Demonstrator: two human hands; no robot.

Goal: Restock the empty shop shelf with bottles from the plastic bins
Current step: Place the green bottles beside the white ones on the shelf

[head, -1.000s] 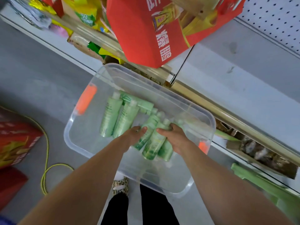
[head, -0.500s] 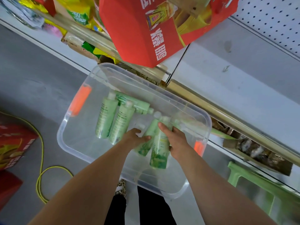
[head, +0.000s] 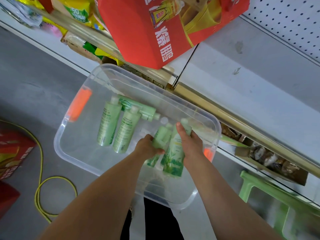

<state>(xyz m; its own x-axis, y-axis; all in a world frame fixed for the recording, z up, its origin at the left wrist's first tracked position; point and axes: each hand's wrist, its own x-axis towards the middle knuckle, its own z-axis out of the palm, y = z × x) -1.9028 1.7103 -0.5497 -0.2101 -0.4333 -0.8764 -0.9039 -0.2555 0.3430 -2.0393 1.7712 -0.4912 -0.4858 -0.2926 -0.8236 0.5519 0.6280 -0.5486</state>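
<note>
Item: green bottles (head: pixel 109 126), lying in the clear bin (head: pixel 59 141), near centre. Left grip (head: pixel 149 147) is clutching small bottles (head: pixel 161 138); right grip (head: pixel 190 144) is wrapping a tall bottle (head: pixel 174 156). Advisable: squeezing firmly, lifting clear of the rim toward the bare shelf (head: pixel 259 104), far right.

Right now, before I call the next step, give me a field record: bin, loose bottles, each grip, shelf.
bin: clear plastic bin below the shelf edge, orange latches at both ends
loose bottles: two green bottles lying side by side, a third bottle crosswise behind them
left grip: curled round a small green bottle inside the bin
right grip: holds a larger green bottle beside it
count in hands: unclear
shelf: no bottles on the part in view
</note>
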